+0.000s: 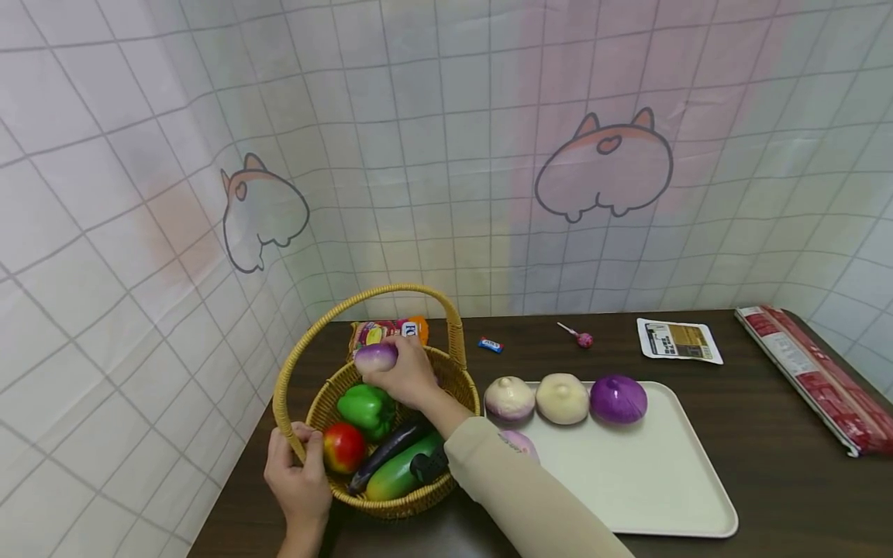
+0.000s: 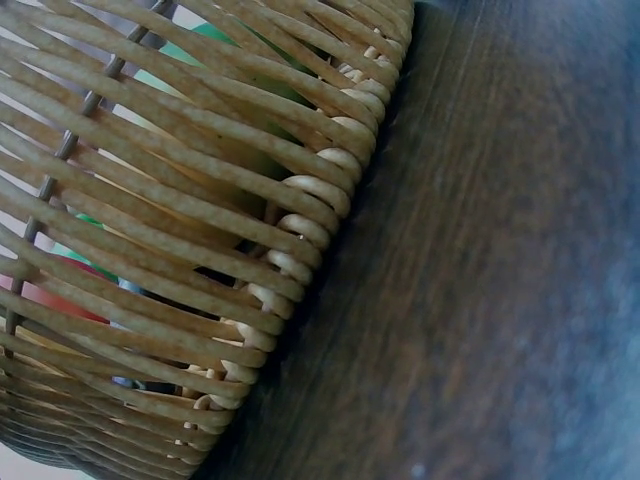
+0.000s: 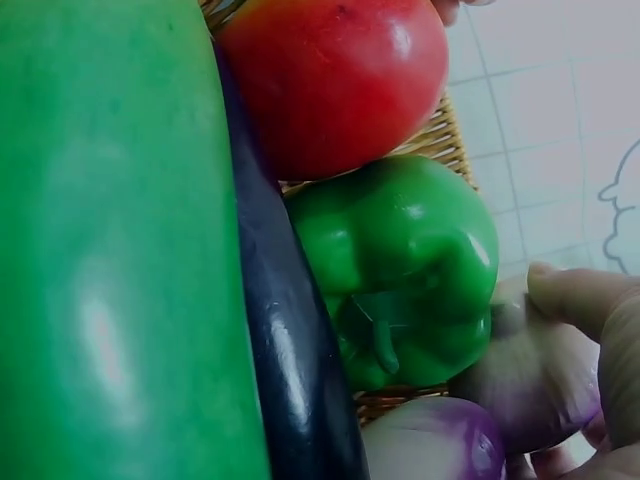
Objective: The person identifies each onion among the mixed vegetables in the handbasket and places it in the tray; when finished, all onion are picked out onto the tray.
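Observation:
My left hand (image 1: 298, 477) grips the wicker basket (image 1: 391, 508) at the foot of its arched handle, on the left side. Over the back of the basket, my right hand (image 1: 408, 372) holds a purple-and-white turnip (image 1: 377, 357) between thumb and fingers. Inside lie a green bell pepper (image 1: 367, 409), a red-and-yellow fruit (image 1: 343, 447), a dark eggplant (image 1: 392, 453) and a long green fruit (image 1: 401, 474). In the right wrist view, another purple-and-white turnip (image 3: 430, 445) sits beside the held turnip (image 3: 530, 370). The left wrist view shows the woven basket wall (image 2: 200, 170) close up.
Right of the basket, a white tray (image 1: 649, 473) bears two pale turnips (image 1: 562, 399), a deep purple bulb (image 1: 618, 400) and a pale purple one partly behind my sleeve. Behind are a snack bag (image 1: 380, 333), a small candy (image 1: 491, 344), a lollipop (image 1: 584, 339) and packets (image 1: 680, 341).

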A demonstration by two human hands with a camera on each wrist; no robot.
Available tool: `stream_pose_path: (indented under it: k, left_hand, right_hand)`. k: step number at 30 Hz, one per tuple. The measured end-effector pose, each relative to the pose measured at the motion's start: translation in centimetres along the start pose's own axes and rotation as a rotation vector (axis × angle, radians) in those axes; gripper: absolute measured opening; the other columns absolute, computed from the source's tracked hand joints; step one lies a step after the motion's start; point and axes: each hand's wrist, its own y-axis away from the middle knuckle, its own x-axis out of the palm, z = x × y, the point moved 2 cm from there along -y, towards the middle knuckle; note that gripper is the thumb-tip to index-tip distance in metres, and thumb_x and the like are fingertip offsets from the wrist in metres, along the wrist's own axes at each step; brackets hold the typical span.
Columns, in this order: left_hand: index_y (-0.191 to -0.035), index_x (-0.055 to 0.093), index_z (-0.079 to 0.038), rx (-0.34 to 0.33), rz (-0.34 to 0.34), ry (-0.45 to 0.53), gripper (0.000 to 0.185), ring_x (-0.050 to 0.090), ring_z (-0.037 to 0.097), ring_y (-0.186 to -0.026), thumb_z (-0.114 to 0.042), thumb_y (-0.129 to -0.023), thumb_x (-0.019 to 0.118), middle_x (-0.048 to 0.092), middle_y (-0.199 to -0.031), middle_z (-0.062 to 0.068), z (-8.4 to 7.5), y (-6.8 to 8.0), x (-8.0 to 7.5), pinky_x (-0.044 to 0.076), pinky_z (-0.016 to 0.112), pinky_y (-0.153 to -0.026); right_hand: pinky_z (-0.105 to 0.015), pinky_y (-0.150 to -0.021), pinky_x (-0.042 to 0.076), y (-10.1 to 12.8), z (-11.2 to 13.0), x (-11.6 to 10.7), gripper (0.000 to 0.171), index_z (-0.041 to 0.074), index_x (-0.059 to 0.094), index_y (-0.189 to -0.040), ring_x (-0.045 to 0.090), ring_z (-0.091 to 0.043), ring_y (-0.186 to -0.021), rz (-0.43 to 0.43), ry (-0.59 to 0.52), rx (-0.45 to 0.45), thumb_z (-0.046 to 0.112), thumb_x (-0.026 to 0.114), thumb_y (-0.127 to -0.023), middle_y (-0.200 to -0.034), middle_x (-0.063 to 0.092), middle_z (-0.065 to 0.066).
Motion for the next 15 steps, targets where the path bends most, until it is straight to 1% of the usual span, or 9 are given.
stream_pose_path:
  k: [3, 7, 12, 15]
  left_hand:
    - [-0.07, 0.053, 0.012, 0.01, -0.01, 0.004, 0.013, 0.052, 0.012, -0.078, 0.022, -0.076, 0.058, 0.053, -0.08, 0.022, -0.1, 0.0, 0.1, 0.041, 0.02, -0.074]
    - [-0.07, 0.053, 0.012, 0.016, -0.014, 0.003, 0.012, 0.052, 0.011, -0.078, 0.021, -0.077, 0.058, 0.054, -0.08, 0.021, -0.1, 0.0, 0.2, 0.041, 0.019, -0.074]
    - [-0.069, 0.053, 0.012, 0.028, -0.019, 0.006, 0.013, 0.052, 0.01, -0.078, 0.022, -0.075, 0.059, 0.054, -0.079, 0.021, 0.0, 0.1, 0.2, 0.041, 0.019, -0.073]
    - [-0.069, 0.053, 0.012, 0.038, -0.021, 0.017, 0.013, 0.053, 0.01, -0.078, 0.022, -0.075, 0.059, 0.054, -0.079, 0.019, -0.1, 0.1, 0.2, 0.041, 0.019, -0.073]
  right_hand:
    - [-0.038, -0.088, 0.05, 0.1, 0.0, -0.1, 0.063, 0.012, 0.056, -0.129, 0.056, -0.024, -0.106, 0.011, -0.006, 0.003, 0.033, 0.082, -0.075, -0.124, 0.052, -0.01]
    - [-0.038, -0.089, 0.049, 0.2, -0.1, -0.3, 0.063, 0.012, 0.052, -0.129, 0.057, -0.023, -0.109, 0.042, -0.047, 0.008, 0.031, 0.082, -0.077, -0.125, 0.057, -0.009]
    - [-0.038, -0.09, 0.049, 0.6, 0.1, -0.9, 0.067, 0.014, 0.05, -0.13, 0.058, -0.025, -0.109, 0.07, -0.083, 0.077, 0.033, 0.082, -0.076, -0.124, 0.059, -0.011]
    - [-0.038, -0.088, 0.05, 0.7, 0.3, -1.3, 0.068, 0.014, 0.049, -0.131, 0.059, -0.024, -0.106, 0.087, -0.095, 0.096, 0.036, 0.082, -0.075, -0.123, 0.06, -0.011]
